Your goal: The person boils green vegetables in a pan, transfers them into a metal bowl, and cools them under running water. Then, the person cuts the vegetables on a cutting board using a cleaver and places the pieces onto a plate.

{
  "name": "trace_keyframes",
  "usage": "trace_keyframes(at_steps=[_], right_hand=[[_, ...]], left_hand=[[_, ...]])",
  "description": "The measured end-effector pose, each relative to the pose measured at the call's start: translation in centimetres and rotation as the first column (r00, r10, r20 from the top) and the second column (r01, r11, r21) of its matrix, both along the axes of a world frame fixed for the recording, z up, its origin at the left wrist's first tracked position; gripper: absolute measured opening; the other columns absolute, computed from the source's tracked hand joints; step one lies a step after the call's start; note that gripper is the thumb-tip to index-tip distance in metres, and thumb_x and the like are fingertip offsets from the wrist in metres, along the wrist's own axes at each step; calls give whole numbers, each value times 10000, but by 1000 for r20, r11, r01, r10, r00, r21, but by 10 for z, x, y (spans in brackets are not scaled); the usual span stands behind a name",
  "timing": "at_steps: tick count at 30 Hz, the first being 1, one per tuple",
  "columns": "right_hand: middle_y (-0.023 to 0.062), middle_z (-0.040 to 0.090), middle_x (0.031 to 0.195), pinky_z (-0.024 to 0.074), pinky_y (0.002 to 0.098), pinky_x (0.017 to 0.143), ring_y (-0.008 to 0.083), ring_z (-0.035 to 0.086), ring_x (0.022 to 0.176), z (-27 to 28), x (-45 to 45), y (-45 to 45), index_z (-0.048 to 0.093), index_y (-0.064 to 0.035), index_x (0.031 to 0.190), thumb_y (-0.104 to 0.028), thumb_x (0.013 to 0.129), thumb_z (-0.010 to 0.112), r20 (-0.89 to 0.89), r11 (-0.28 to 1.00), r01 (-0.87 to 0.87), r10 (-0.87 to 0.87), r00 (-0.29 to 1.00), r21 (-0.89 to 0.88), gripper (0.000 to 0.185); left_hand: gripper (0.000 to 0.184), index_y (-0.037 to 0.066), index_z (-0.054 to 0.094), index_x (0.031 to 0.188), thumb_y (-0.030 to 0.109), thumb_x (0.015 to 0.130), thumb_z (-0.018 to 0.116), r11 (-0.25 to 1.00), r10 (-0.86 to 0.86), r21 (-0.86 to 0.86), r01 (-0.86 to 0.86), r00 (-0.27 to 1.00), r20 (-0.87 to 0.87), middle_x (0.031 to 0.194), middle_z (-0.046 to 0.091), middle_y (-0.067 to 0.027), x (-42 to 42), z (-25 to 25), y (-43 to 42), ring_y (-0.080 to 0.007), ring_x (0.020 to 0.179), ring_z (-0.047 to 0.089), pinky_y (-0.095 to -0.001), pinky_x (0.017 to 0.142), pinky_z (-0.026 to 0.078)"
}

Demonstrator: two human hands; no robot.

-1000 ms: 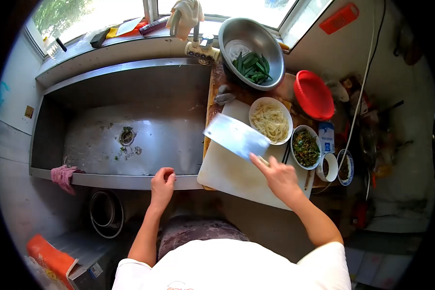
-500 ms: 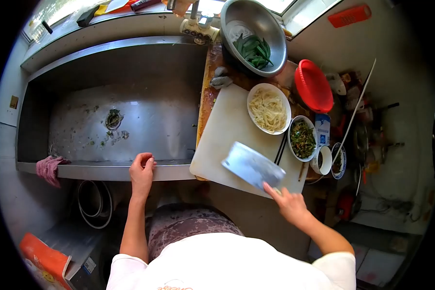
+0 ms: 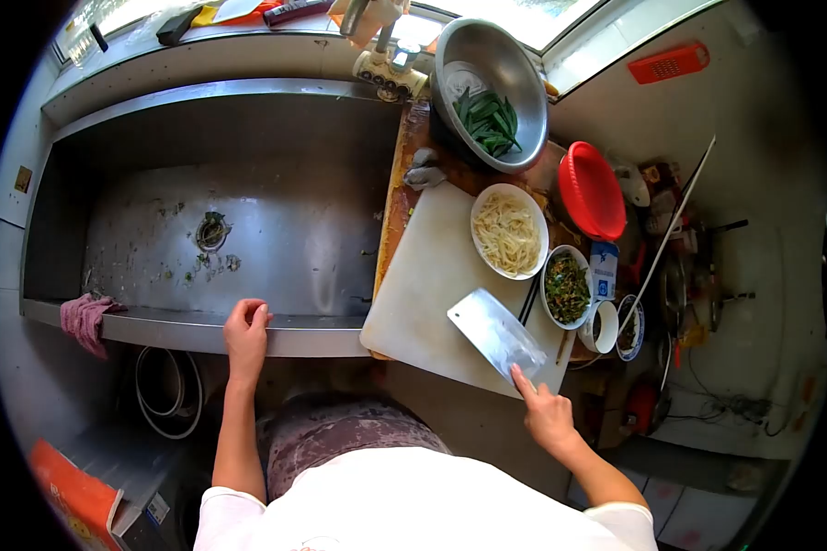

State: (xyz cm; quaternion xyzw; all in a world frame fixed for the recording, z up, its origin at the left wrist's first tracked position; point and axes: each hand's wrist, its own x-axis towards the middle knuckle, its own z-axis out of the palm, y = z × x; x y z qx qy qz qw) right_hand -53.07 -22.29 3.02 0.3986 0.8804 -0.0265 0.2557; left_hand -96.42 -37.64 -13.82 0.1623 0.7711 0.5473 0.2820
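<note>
cleaver [image 3: 494,332], seemingly flat, in right hand [image 3: 549,413]

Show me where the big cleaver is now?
In the head view, the cleaver is in the right hand, over the white cutting board.

The left grip [image 3: 246,329] is loosely curled, its thumb beside the bent fingers; the left forearm [image 3: 238,427] points forward, nearly straight; the right grip [image 3: 549,413] is closed, its index finger [image 3: 522,378] extended forward and to the left; the right forearm [image 3: 599,470] slants forward and inward; the two grips are well apart.
</note>
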Motion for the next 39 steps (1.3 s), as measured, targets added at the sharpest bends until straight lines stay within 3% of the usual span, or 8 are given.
trace_keyframes(at_steps=[6,11,13,19,24,28,34,39], right_hand=[[169,565,751,502,481,530,367,618,598,-69,-91,46,259,-243,1468,55,705,551,-252,997,17,1,968,70,870],[102,523,705,484,401,465,283,584,513,-67,-147,69,323,-296,1445,26,747,527,-273,937,-206,284,919,282,796],[86,492,674,467,376,450,252,554,473,-48,-116,53,376,-317,1419,21,710,553,-307,938,-206,291,906,280,805],[60,471,617,448,338,406,200,536,436,21,48,6,441,-313,1384,-15,724,569,-69,952,-273,284,956,136,736],[72,475,615,461,364,416,219,530,428,24,97,-29,445,-282,1384,-30,743,574,-8,981,-196,196,981,-6,701],[107,518,654,480,405,438,284,564,463,4,63,4,345,-256,1443,-8,721,584,-135,981,-190,182,974,-47,800],[102,537,683,482,390,440,265,587,483,-46,-39,49,326,-270,1448,-16,746,564,-210,956,-292,293,933,38,784],[84,535,686,469,367,424,246,586,478,-66,-163,69,340,-277,1441,-33,759,558,-288,899,-389,434,854,202,756]], left_hand=[[110,-32,613,922,64,883,574,998,-65,-8,65,997,-42,807,649,-78,10,22,12,-143,732,643,-269,681,500],[112,-31,612,922,65,876,579,987,-148,36,155,979,-140,796,643,-92,19,30,22,-146,736,638,-272,691,500],[95,-18,607,914,64,889,566,996,-86,16,91,977,-194,775,623,-42,13,24,19,-128,746,635,-245,660,482],[125,-35,606,920,78,889,566,999,-48,-8,47,991,-122,810,642,-83,6,9,17,-150,746,633,-270,702,495],[130,-38,609,931,75,879,572,1000,-18,-23,16,997,-76,818,649,-85,18,6,15,-154,758,634,-280,708,493],[127,-37,612,922,75,876,574,997,-27,-74,18,991,-132,804,651,-85,31,16,6,-145,756,629,-273,711,488],[114,-33,616,891,71,868,573,993,-87,-89,72,979,-182,772,660,-99,35,15,14,-157,707,631,-282,678,496],[272,-7,598,750,228,888,604,975,-149,-191,112,971,-189,622,597,-69,2,28,52,-167,580,567,-321,559,443]])
